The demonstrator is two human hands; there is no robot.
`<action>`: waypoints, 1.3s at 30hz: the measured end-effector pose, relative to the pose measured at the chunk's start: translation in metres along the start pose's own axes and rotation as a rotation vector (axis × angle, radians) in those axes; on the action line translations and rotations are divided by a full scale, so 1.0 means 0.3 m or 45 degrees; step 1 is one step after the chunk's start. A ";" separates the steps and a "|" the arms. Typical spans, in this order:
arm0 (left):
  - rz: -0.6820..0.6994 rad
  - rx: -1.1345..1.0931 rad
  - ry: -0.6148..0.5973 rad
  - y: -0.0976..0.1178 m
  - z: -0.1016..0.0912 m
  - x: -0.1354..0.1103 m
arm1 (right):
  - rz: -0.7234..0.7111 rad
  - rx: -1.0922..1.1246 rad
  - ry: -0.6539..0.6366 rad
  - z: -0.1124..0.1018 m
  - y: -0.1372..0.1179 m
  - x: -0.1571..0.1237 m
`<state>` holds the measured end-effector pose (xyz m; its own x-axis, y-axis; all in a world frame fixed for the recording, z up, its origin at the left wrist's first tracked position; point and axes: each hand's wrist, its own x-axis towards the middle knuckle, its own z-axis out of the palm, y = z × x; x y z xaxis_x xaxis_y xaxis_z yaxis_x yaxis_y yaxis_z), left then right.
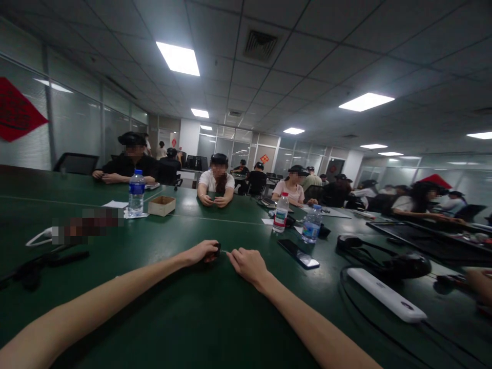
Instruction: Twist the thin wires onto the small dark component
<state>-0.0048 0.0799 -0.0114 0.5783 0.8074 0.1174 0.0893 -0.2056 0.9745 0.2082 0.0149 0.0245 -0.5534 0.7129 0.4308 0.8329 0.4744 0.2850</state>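
Note:
Both my arms reach forward over a dark green table (184, 318). My left hand (202, 252) is closed round a small dark object (217, 249) that shows at its fingertips. My right hand (247, 265) is closed in a pinch just to the right, its fingertips pointing at the left hand. A very thin thread seems to run between the two hands; I cannot make it out clearly. Both hands rest on or just above the table top.
A black phone (299, 253) lies right of my hands. Farther right are a white power strip (386, 294) and black headgear with cables (400, 264). Water bottles (136, 193) (281, 212) and a cardboard box (162, 205) stand beyond. Several people sit along the far side.

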 end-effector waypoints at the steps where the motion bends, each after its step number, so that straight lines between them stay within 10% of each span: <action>1: 0.000 0.005 0.006 0.000 0.000 0.002 | -0.018 0.002 0.018 0.003 0.004 0.000; 39: -0.002 0.371 -0.012 0.064 0.017 -0.033 | -0.054 0.023 -0.011 -0.001 0.008 0.010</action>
<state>-0.0047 0.0653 0.0053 0.5854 0.8028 0.1130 0.3187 -0.3561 0.8784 0.2087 0.0182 0.0267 -0.5884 0.6962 0.4112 0.8085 0.5137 0.2872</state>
